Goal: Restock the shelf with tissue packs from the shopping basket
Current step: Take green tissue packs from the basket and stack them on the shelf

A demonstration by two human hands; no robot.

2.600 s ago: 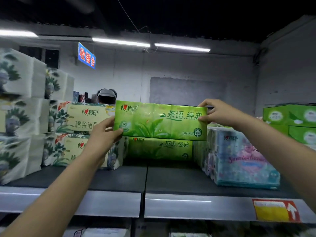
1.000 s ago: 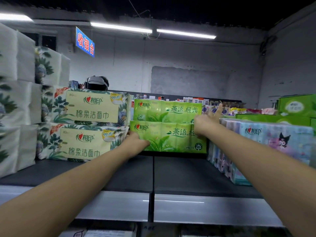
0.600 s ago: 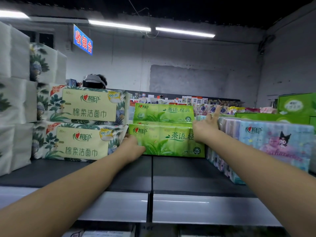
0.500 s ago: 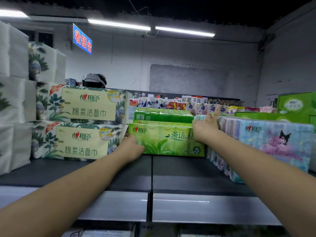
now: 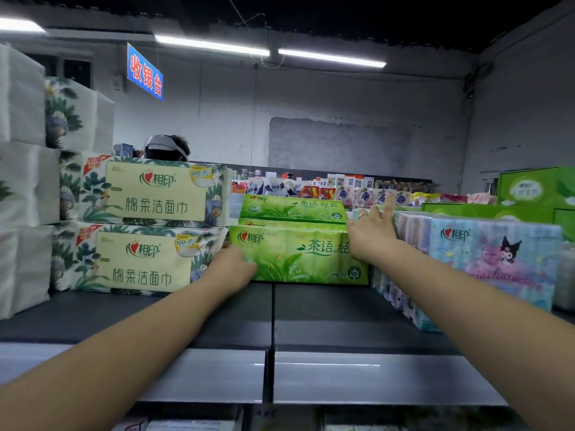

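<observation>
Two green tissue packs are stacked at the back of the dark shelf (image 5: 326, 309). The lower green tissue pack (image 5: 298, 253) stands at the front; the upper green pack (image 5: 292, 208) sits on it, set further back. My left hand (image 5: 231, 269) holds the lower pack's left end at its bottom corner, fingers mostly hidden round the side. My right hand (image 5: 370, 234) rests against that pack's right end with straight, spread fingers pointing up beside the upper pack. The shopping basket is out of view.
Floral cream tissue packs (image 5: 146, 225) are stacked on the left, beside white wrapped bundles (image 5: 21, 181). Pastel cartoon packs (image 5: 485, 259) line the right, with green boxes (image 5: 535, 188) behind them. A person's head (image 5: 166, 147) shows behind the left stack. A lower shelf lies below.
I lowered the pack from mid-air onto the one on the shelf. In the last second the upper pack slid backward, and both hands stayed at the lower pack's ends.
</observation>
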